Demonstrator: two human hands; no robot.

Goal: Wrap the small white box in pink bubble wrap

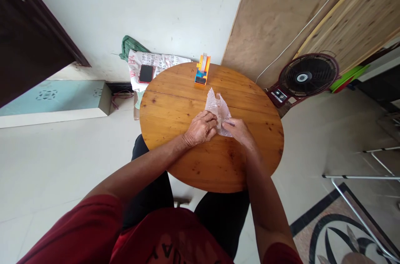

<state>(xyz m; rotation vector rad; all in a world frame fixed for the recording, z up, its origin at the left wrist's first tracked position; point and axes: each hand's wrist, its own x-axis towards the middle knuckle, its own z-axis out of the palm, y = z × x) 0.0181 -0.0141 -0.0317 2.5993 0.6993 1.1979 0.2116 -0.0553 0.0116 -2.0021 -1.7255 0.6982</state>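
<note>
A crumpled piece of clear bubble wrap (218, 108) lies near the middle of a round wooden table (187, 101). My left hand (201, 128) is closed over its near left part, fingers curled onto the plastic. Touching the near right edge of the wrap is my right hand (239, 130), fingers pinched on it. Whether anything is inside the wrap is hidden. An orange and blue tape dispenser (202, 70) stands at the table's far edge, well beyond both hands.
A black phone (146, 73) lies on a printed white sack (162, 62) at the table's far left, beside a green cloth (131, 44). A floor fan (304, 76) stands to the right. A metal rack frame (359, 176) is at the near right.
</note>
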